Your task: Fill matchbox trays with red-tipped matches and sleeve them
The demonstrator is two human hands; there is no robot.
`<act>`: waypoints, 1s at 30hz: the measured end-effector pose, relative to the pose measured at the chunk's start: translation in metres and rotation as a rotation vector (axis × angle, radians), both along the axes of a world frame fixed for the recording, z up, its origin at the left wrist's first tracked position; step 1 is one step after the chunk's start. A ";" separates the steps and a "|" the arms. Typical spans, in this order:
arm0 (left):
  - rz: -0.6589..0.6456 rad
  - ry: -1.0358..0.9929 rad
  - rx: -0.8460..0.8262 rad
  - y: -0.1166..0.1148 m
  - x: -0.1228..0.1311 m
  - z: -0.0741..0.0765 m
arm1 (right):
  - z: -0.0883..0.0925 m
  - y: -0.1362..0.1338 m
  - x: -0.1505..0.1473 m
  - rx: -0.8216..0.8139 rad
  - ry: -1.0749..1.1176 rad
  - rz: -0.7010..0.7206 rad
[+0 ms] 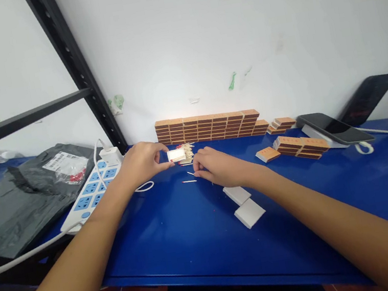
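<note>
My left hand (143, 164) is closed on a small white matchbox tray (176, 155), held just above the blue table (178, 227). Behind the tray lies a loose pile of matches (187, 151). My right hand (218, 167) rests on the table with its fingers curled at a loose match (190, 173); another match (188, 181) lies just left of it. Whether the fingers pinch the match is hard to see. Two white trays (249, 212) lie on the table beside my right forearm.
A wall of stacked orange matchboxes (209, 128) lines the back, with more stacks (300, 146) to the right. A white power strip (95, 187) and grey bag (20, 199) lie left. A phone on a stand (332, 127) sits at the right. A black shelf post (73, 71) rises at the left.
</note>
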State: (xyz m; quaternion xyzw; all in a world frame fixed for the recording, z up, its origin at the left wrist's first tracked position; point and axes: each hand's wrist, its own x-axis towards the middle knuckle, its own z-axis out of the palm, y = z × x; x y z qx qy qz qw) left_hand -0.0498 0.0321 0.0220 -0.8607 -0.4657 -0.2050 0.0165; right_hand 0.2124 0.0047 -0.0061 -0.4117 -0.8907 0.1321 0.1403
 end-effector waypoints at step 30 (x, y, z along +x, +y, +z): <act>0.000 0.027 -0.010 -0.002 0.001 0.002 | -0.008 -0.001 -0.016 -0.340 0.475 -0.276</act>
